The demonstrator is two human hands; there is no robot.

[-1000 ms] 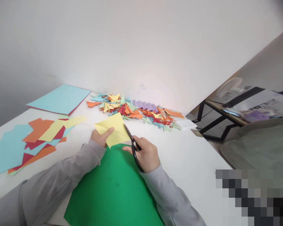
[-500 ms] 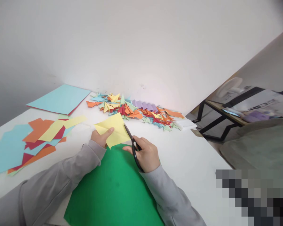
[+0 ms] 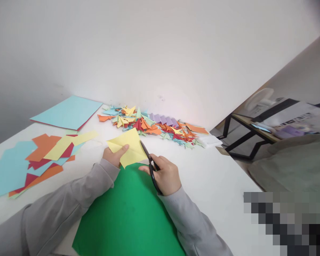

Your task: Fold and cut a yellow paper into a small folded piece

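My left hand pinches a sheet of yellow paper with the thumb on top, holding it tilted above the table. In my right hand is a pair of black scissors, thumb and fingers at the handles. The blades point away from me at the right edge of the yellow paper; whether they grip the paper I cannot tell. Below both hands lies a large green sheet, running to the near table edge.
Loose coloured paper pieces lie on the left of the white table. Light blue sheets rest near the wall. Several small folded paper shapes are heaped along the back. A black-framed table stands at right.
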